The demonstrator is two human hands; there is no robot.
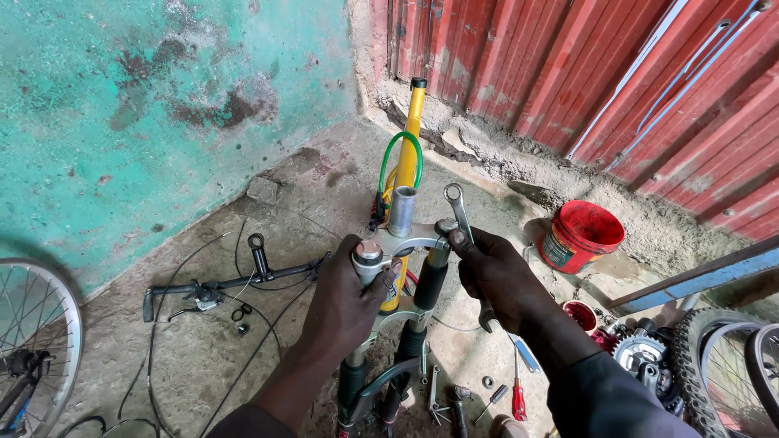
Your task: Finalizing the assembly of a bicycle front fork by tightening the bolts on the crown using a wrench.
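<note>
Left hand [345,304] clenched around top of left leg of suspension fork [406,268], thumb just beside silver cap at leg top. Fork upright, held between both hands above concrete floor [203,357]; silver steerer tube rising at centre of crown, black stanchion boots below.

Right hand [495,276] closed around shaft of silver spanner [464,223]. Ring end of spanner pointing up, standing just right of steerer tube; thumb pressing spanner close to top cap of right fork leg. Contact between spanner and cap: cannot tell. Both grips grasping, neither released.

Behind fork: yellow bicycle frame [410,138] with green cable loop [399,158], leaning toward corner where turquoise wall [146,105] meets red corrugated sheet wall [568,65].

On floor, left of hands: black handlebar [231,284] with brake lever and trailing cables, small nuts near it. Far left edge: spoked wheel [32,341], partly cut off.

Right of hands: red bucket [578,235] lying tilted on rubble. Lower right: cog cassette [641,353], small red tub, tyre and rims at frame edge.

Below hands on floor: red-handled screwdriver [518,389], further small tools, loose nuts.
</note>
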